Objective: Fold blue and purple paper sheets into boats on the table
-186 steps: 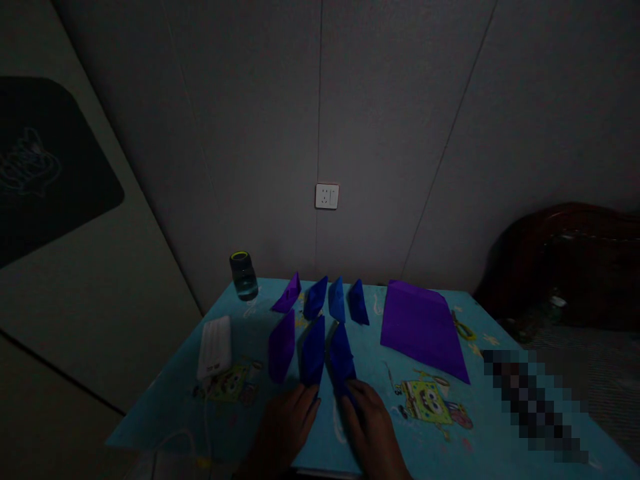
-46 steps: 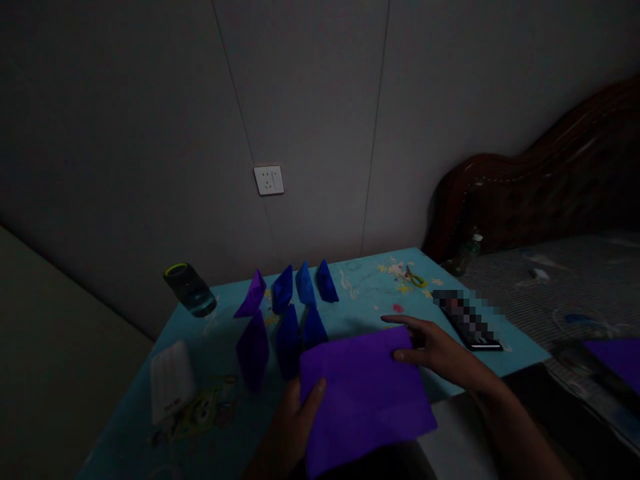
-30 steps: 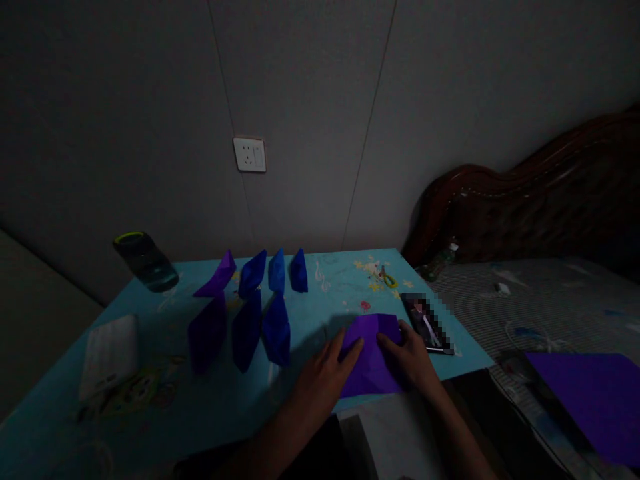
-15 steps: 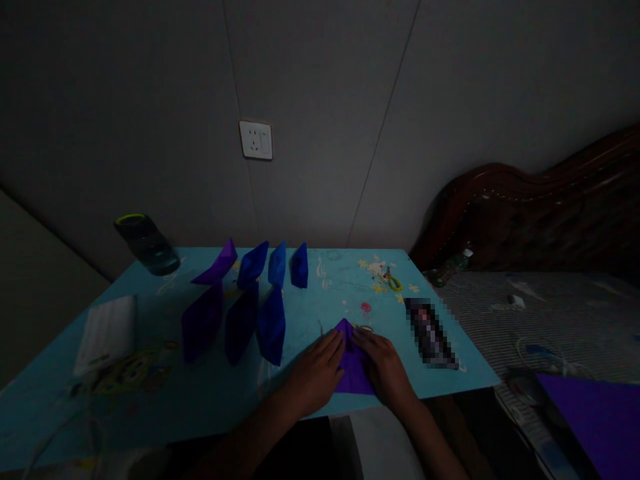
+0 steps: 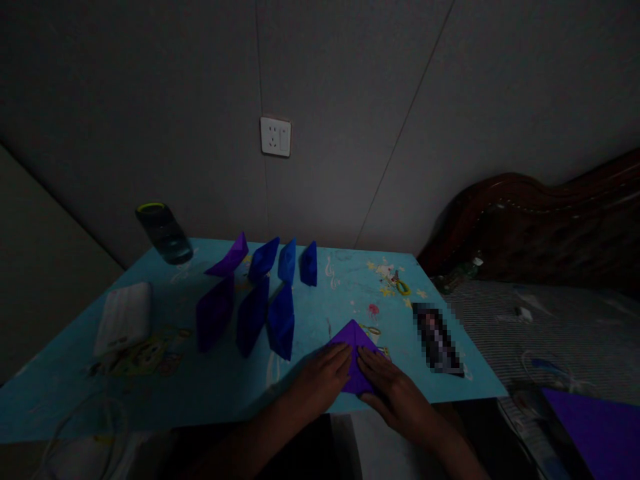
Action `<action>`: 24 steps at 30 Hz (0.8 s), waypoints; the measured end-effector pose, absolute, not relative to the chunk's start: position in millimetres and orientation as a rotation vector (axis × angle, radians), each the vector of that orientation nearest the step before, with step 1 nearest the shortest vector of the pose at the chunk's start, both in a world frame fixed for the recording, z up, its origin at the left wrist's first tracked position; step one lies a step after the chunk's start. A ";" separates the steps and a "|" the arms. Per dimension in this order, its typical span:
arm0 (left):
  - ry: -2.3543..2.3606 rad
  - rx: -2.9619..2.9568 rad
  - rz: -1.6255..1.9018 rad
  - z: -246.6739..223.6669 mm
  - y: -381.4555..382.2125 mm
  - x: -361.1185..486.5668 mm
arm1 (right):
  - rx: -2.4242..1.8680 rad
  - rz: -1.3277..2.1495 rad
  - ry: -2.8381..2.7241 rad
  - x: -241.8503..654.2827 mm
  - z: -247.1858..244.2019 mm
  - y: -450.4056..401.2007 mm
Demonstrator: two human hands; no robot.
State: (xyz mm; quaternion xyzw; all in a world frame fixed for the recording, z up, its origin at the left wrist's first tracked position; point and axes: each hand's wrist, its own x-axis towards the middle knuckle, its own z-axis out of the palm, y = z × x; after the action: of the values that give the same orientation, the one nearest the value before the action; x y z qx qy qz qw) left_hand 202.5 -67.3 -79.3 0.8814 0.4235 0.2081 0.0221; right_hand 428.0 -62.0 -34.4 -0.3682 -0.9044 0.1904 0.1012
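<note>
A folded purple paper [image 5: 354, 337] with a pointed top lies flat near the table's front edge. My left hand [image 5: 327, 373] rests on its left side, fingers stretched out and pressing down. On the right side lies my right hand [image 5: 390, 387], its fingers also extended over the paper and its thumb near the lower edge. Parts of the paper are hidden under both hands. To the left stand several folded paper boats in two rows, among them a purple one [image 5: 231, 259] and a blue one [image 5: 281, 322].
On the blue table [image 5: 310, 313] are a dark bottle [image 5: 167, 233], a white box-like device [image 5: 123, 317] with a cable, yellow-handled scissors [image 5: 403, 287] and a pixelated dark object [image 5: 437, 339]. Purple sheets [image 5: 595, 427] lie at the lower right.
The upper part of the paper now spreads wider as a flat triangle. Both hands have moved slightly down on it. The whole view has shifted a little.
</note>
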 end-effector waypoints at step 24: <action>1.369 2.775 0.397 -57.3 -78.7 180.7 | -1.071 -0.085 -2.631 424.4 -69.1 -39.2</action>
State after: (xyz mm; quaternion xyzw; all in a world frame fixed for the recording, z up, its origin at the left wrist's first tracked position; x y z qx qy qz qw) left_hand 180.7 -78.7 -57.3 0.8894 0.4389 0.1274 0.0110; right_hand 424.4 -39.2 -69.1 -0.3727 -0.9154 -0.0296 0.1493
